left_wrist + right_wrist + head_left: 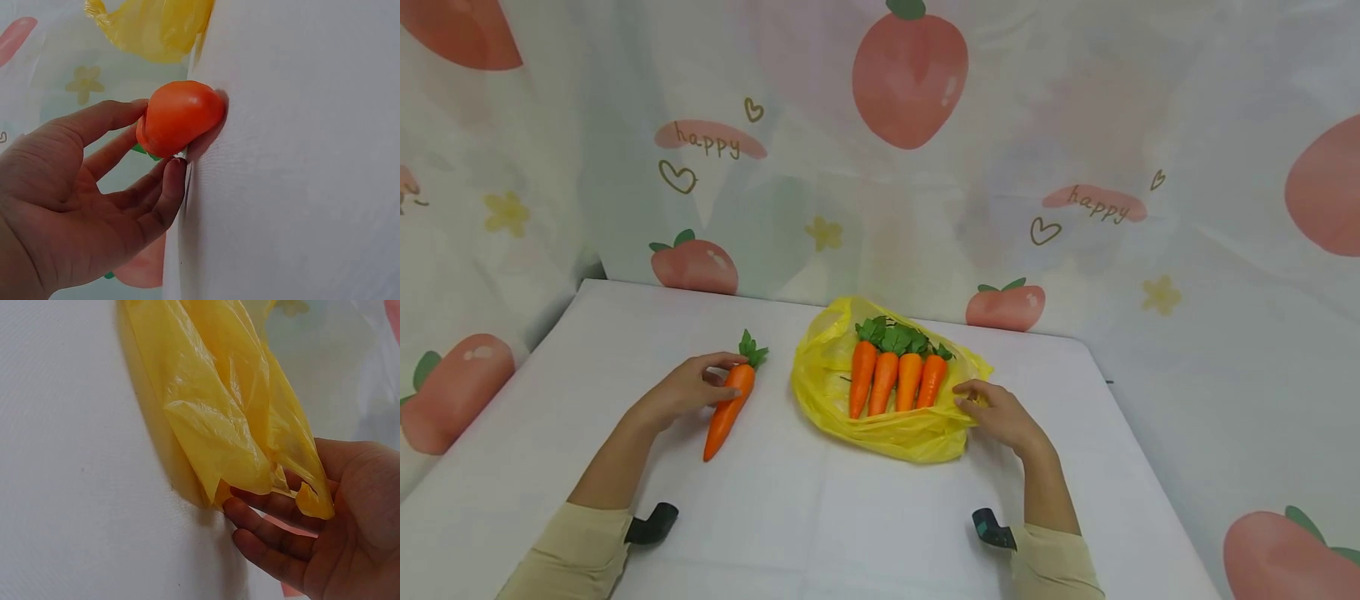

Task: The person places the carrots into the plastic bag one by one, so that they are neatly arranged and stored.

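Observation:
A single orange carrot (727,412) with a green leafy top lies slantwise on the table, left of a yellow plastic bag (880,433). My left hand (696,385) grips it near the thick end, thumb on one side and fingers on the other; the left wrist view shows the carrot (181,119) between thumb and fingertips. Several more carrots (883,379) lie side by side in the bag's open mouth, leaves toward the back. At the bag's right edge, my right hand (1000,414) pinches the plastic, and the thumb is partly hidden behind the bag (212,412).
A white-covered table (760,517) spreads beneath everything. Behind and at both sides hangs a curtain (925,208) printed with fruit, hearts and flowers. Dark wrist mounts (655,523) stick out from the sleeves (572,550).

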Tool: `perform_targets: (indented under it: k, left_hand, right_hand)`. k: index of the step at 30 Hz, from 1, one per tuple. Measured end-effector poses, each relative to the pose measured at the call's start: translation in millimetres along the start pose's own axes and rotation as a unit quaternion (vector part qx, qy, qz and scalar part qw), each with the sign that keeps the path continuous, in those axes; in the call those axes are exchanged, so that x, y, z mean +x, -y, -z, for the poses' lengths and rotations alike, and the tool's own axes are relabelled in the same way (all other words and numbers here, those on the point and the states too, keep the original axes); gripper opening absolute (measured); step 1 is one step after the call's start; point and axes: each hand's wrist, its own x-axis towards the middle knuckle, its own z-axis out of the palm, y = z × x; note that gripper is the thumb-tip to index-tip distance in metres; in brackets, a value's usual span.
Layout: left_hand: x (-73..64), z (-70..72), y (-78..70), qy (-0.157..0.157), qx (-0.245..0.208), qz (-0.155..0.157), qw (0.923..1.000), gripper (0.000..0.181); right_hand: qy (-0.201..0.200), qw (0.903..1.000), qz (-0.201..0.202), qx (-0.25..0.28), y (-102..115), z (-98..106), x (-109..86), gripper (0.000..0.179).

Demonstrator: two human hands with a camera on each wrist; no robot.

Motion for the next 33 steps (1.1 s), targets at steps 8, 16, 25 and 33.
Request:
perform_targets:
  k: [8, 16, 25, 33]
  left_hand:
    - [-1.2, 0.3, 0.7, 0.000, -0.007, -0.001, 1.0000, 0.052]
    - [-1.8, 0.9, 0.1, 0.005, 0.012, -0.009, 0.9999, 0.057]
    - [-1.5, 2.8, 2.3, -0.002, 0.018, -0.008, 0.9998, 0.059]
    - [-2.3, 3.2, 0.5, -0.008, 0.011, -0.018, 0.9997, 0.059]
  right_hand:
    - [-0.001, 1.0000, 0.000, -0.007, -1.4, 0.0, 3.2, 0.035]
    - [0.000, 0.9999, 0.000, -0.011, -3.8, 0.3, 4.4, 0.036]
    - [0.002, 1.0000, 0.000, -0.002, -3.4, 0.3, 3.8, 0.035]
    - [0.000, 1.0000, 0.000, -0.003, -3.4, 0.6, 2.9, 0.034]
